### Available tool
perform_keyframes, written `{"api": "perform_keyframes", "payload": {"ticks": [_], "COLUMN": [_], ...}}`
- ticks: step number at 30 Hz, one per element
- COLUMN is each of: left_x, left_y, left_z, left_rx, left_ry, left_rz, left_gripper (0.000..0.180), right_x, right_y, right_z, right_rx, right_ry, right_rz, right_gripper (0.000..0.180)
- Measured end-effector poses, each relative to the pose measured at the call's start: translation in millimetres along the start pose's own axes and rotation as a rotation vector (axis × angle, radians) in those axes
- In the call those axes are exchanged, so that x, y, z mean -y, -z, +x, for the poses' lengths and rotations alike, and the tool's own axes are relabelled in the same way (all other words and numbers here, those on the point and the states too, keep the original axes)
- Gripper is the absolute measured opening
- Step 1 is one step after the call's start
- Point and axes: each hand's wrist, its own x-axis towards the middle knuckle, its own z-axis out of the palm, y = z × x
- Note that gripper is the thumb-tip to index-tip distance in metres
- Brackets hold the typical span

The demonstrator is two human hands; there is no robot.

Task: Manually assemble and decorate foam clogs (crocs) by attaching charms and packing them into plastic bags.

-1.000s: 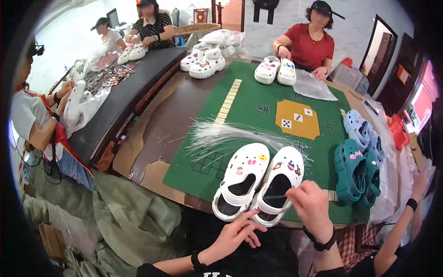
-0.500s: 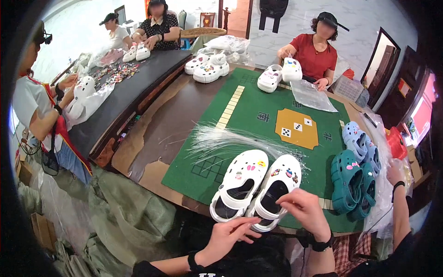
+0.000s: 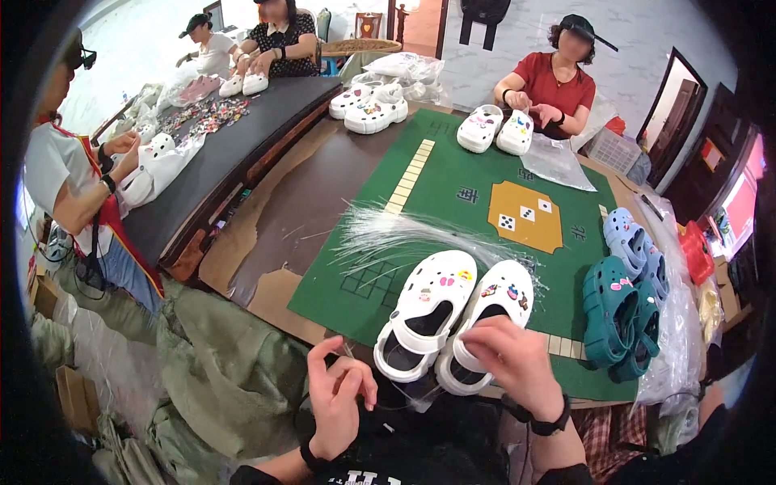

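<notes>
A pair of white clogs, the left clog (image 3: 424, 311) and the right clog (image 3: 493, 303), lies side by side before me, toes away, small colourful charms on their uppers. My right hand (image 3: 521, 368) is over the right clog's heel opening, fingertips pinched together; whatever they hold is too small to make out. To the left of the heels, my left hand (image 3: 341, 400) is raised with its fingers bent and apart. A faint clear strand shows near its fingertips, but whether it is held cannot be seen. Just beyond the toes lies a spread bundle of thin clear plastic strands (image 3: 404, 234).
Green clogs (image 3: 610, 311) and light blue clogs (image 3: 626, 242) stand at the right of the green mat (image 3: 453, 210). Across the table a person in red (image 3: 558, 89) handles white clogs (image 3: 481, 129). More people work at a black table (image 3: 242, 153) on the left.
My left hand has moved left and up, away from the clogs' heels, its fingers spreading. My right hand has shifted slightly left. Another person's arm at the right has mostly withdrawn.
</notes>
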Motion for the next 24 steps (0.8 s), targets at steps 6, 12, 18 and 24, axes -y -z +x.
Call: {"api": "perform_keyframes", "payload": {"ticks": [6, 12, 18, 24], "left_x": [6, 22, 32, 35], "left_y": [19, 10, -5, -7], "left_z": [-5, 2, 14, 13], "left_rx": [0.181, 0.296, 0.307, 0.290], "left_ry": [0.352, 0.477, 0.383, 0.372], "left_rz": [0.266, 0.289, 0.315, 0.271], "left_gripper": [0.017, 0.019, 0.020, 0.020], "right_x": [27, 18, 9, 16], "right_y": [-27, -31, -35, -38], "right_z": [19, 20, 17, 22], "right_rx": [0.196, 0.184, 0.245, 0.240], "right_ry": [0.000, 0.009, -0.216, -0.303], "right_rz": [-0.238, -0.046, 0.192, 0.158], "right_gripper": [0.029, 0.014, 0.020, 0.036]}}
